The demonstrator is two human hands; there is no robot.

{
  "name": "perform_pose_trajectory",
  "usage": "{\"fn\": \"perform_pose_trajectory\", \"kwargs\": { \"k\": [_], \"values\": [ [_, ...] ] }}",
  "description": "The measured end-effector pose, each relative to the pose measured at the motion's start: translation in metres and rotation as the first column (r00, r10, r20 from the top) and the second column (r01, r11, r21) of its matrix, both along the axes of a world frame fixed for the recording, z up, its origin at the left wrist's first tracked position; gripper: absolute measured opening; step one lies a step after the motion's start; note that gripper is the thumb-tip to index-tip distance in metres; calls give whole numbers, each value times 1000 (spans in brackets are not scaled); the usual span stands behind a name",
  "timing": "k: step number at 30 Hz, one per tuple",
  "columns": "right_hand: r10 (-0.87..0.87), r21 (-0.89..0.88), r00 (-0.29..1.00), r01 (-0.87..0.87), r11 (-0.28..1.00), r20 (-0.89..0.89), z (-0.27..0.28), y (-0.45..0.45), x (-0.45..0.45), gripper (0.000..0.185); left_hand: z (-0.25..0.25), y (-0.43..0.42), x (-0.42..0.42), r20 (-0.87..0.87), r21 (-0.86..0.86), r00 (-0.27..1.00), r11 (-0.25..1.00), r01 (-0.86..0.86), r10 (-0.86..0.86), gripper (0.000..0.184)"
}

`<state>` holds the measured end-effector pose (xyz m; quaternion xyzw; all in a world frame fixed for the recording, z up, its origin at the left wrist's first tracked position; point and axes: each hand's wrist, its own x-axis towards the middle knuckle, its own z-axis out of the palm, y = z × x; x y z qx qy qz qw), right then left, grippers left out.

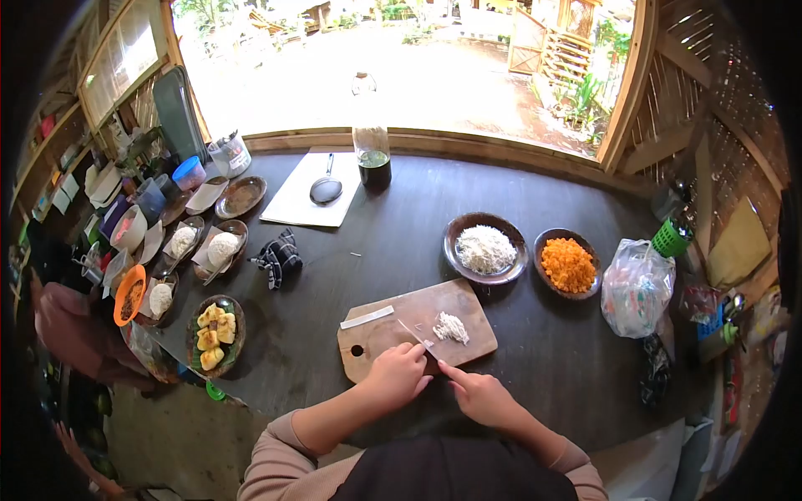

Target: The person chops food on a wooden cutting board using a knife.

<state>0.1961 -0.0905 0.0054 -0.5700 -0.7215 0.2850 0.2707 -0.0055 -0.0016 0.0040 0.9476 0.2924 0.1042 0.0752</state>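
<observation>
A wooden cutting board [393,334] with a round hole lies on the dark table in front of me. My left hand [397,371] rests at its front edge, fingers together on a small white piece beside the knife. Closed round the handle of a knife [418,336] is my right hand [480,397]; the blade points up and left across the board. A small heap of chopped white pieces [451,328] sits right of the blade, and a long white strip [367,317] lies to its left.
Bowls of white shreds [486,249] and orange pieces [568,265] stand beyond the board. A plastic bag [637,288] is at the right. Plates of food [215,334], a dark cloth [280,257] and a jar [373,167] stand left and behind. Another person's sleeve [83,334] shows far left.
</observation>
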Motion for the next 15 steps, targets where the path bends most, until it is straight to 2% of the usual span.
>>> {"fn": "perform_pose_trajectory", "kwargs": {
  "k": [4,6,12,15],
  "values": [
    [0,47,1000,0,999,-12,2,4,-3,44,2,0,-1,-10,-17,1000,1000,5,-5,36],
    [19,-38,995,-23,999,-98,14,-1,4,44,3,1,0,-46,-11,999,1000,13,-14,37],
    [32,-133,997,-42,990,-72,29,-4,11,45,4,1,1,-39,1,999,1000,23,-23,37],
    [35,-77,992,-45,996,-117,15,0,7,45,3,1,1,-25,0,1000,1000,11,-11,37]
  ]
}}
